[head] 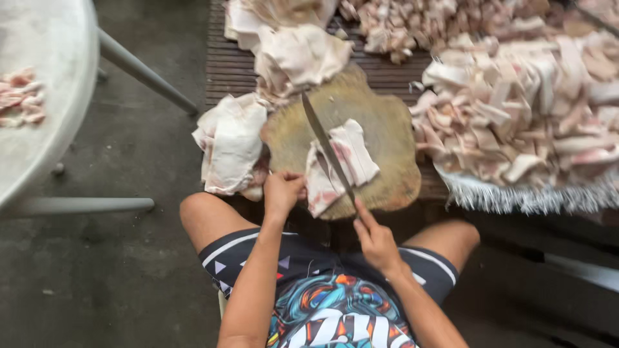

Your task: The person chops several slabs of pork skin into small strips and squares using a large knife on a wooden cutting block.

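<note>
Seen from the head camera: one round wooden chopping block (380,138), worn and uneven at its rim, set on a dark slatted bench (225,64), near edge of the block overhanging toward the knees. On the block, one slab of pale pork fat (345,161), lying right of centre, near end reaching the block's front edge, bare wood left open along the far and right rim. One long knife (327,151), blade laid diagonally across the slab, tip pointing away toward the far-left rim. Right hand (377,241) closed around the knife handle just off the block's front edge. Left hand (282,190) curled shut, fingers pinching the near-left corner of the slab at the block's edge. Two stacks of uncut fat sheets: one (231,145) touching the block's left side and hanging over the bench edge, one (293,55) against the far rim. One large heap of cut strips (529,109) close on the right, resting on a fringed white sheet (516,196); one further heap of smaller pieces (419,22) at the back. Little free room about the block on three sides; open only toward the lap. Left of the bench, bare concrete floor (142,154), then one pale round table (45,129) on metal legs, bearing a few meat pieces (20,96) near its edge.
</note>
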